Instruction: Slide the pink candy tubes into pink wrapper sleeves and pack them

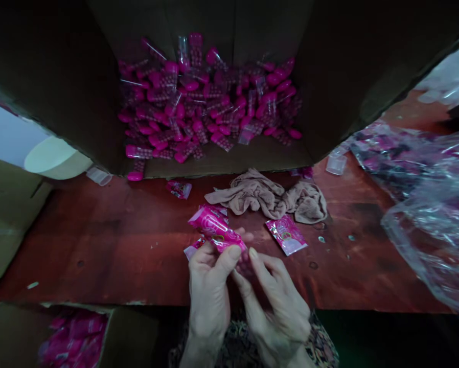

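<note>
Above the table, my left hand (210, 281) grips a shiny pink printed wrapper (216, 227), its thumb pressed on the near end. A clear tube of small pink balls (245, 265) comes out of that end, partly hidden by fingers. My right hand (277, 296) pinches the tube between thumb and fingertips, close beside the left thumb. Right of the hands a flat pink packet (287, 235) lies on the table. Another small pink packet (179, 189) is near the box, and a further packet (193, 249) shows partly behind my left hand.
A big cardboard box (214, 167) holds many pink-capped tubes (199, 102). A crumpled cloth (256, 194) lies before it. Clear plastic bags (440, 220) cover the right side. A white bowl (61, 161) stands left; a lower box holds pink packets (76, 337). The red table (110, 245) ends near me.
</note>
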A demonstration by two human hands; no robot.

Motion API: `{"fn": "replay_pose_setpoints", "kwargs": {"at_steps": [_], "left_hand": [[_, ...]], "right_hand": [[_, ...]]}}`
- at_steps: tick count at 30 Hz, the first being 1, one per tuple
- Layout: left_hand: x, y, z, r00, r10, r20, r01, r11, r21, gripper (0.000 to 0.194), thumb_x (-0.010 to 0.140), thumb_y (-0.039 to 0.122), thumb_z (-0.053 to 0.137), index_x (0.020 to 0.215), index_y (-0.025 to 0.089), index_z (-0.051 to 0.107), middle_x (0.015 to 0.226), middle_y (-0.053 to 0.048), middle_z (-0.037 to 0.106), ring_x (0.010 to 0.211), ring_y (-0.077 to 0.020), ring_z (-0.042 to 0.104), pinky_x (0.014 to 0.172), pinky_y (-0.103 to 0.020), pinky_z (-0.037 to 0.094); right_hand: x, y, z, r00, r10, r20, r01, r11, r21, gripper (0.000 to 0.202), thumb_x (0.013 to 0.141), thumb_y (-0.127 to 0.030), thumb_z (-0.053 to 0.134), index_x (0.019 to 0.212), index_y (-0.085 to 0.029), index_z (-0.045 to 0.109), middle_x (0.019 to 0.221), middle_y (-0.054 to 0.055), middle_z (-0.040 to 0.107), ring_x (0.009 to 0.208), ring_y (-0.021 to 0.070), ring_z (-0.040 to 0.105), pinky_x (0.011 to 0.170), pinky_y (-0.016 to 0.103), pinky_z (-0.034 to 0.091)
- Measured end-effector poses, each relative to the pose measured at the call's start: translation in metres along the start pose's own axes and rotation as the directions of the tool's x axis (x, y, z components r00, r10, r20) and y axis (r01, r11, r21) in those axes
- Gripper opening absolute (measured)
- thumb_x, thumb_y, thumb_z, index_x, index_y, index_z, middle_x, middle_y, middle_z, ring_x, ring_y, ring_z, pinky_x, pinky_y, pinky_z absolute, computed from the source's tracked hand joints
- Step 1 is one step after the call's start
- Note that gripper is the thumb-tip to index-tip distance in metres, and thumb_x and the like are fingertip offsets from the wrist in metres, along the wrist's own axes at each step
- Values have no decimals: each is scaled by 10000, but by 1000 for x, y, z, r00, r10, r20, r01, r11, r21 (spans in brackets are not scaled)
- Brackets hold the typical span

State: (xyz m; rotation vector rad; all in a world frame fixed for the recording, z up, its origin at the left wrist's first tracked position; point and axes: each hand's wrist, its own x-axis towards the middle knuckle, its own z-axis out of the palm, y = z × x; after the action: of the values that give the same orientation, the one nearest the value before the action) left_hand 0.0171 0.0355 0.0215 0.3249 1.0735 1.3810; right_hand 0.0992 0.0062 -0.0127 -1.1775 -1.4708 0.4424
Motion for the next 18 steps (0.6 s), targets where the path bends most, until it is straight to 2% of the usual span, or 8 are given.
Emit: {"fn": "replay_pose_setpoints", "kwargs": {"at_steps": [2,6,9,13,18], "left_hand": [[2,1,-3,1000,30,-10,-30,1000,-4,139,680,173,689,812,167,729,861,-77,737,884,-228,659,865,-372,473],[7,5,-14,987,-2,158,-1,1000,22,173,719,236,650,820,125,737,944,-130,722,1052,-281,587,941,-406,416],[9,6,-18,978,1,206,-5,1000,20,244,753,320,619,830,121,737,972,-144,713,1096,-301,557,953,-431,401],[9,3,-13,989,36,145,-45,997,60,151,714,238,670,806,140,738,918,-114,727,1062,-276,582,956,-406,403],[4,-7,-1,991,-100,90,101,995,-3,178,688,191,690,859,155,722,818,-89,737,889,-240,662,864,-395,476]], "right_hand": [[3,0,-2,997,31,68,-35,998,61,552,749,27,607,1234,-233,554,930,64,619,819,154,630,676,271,561],[12,1,-8,982,74,174,-106,977,183,486,763,-8,610,1184,-252,590,877,29,616,760,133,623,645,248,553],[17,3,-12,973,88,212,-135,967,218,467,754,-26,632,1161,-255,606,867,17,613,748,127,615,629,239,549],[14,6,-10,971,117,210,-164,961,223,488,757,-5,617,1182,-243,592,897,32,603,778,136,612,658,271,550],[4,5,-7,992,111,54,-117,986,119,510,747,2,619,1193,-243,589,936,55,615,797,160,623,669,297,556]]}}
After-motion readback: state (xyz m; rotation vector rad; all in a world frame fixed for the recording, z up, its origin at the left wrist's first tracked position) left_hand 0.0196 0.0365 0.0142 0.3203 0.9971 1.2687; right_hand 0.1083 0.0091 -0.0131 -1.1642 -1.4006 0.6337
